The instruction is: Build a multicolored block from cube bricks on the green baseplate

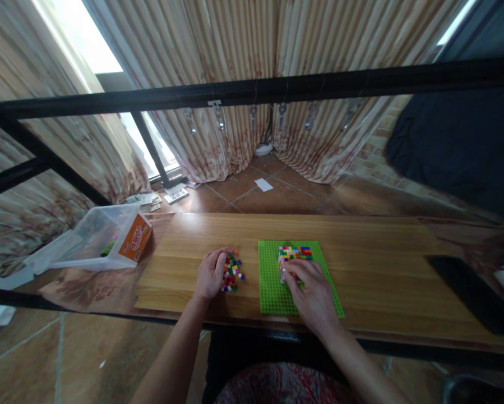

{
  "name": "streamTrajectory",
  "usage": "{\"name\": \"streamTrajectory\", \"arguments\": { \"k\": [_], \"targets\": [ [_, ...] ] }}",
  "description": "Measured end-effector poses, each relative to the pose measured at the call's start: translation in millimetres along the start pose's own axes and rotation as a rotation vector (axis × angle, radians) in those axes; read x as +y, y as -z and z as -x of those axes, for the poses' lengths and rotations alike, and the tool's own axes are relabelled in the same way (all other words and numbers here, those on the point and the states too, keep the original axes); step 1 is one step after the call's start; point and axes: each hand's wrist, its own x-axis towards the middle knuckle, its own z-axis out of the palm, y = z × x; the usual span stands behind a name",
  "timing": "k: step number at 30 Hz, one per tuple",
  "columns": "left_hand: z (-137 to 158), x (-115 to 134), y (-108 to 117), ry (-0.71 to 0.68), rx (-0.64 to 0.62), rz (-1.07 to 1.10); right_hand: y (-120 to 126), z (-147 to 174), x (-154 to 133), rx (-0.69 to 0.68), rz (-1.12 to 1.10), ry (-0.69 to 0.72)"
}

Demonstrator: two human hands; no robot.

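A green studded baseplate (272, 297) lies on the wooden board. Near its far side stands a block of many-coloured small toy bricks (294, 252), set close together in rows. My right hand (313, 292) reaches over this block, thumb and index finger pinched at its near left part on a small pale brick. The palm hides part of the block. To the left of the baseplate, a loose pile of small coloured bricks (232, 272) lies on the board. Resting against the pile's left edge, my left hand (211, 274) is loosely cupped, its fingers partly hidden.
A clear plastic bin (96, 261) with an orange label stands at the board's left, with something green inside. A black flat object (472, 289) lies at the right end. Beyond the wooden board (382, 258), a black metal bar (243, 92) with hanging clips crosses before the curtains.
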Motion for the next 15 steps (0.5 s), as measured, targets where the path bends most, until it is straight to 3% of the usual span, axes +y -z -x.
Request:
{"name": "streamTrajectory", "arguments": {
  "k": [6,15],
  "targets": [
    [-0.8,0.3,0.7,-0.018,0.0,-0.015,-4.5,-4.3,18.9,0.06,0.157,0.024],
    [-1.2,0.3,1.2,-0.022,-0.006,-0.025,-8.0,-5.9,22.1,0.097,0.098,-0.035]
  ]
}}
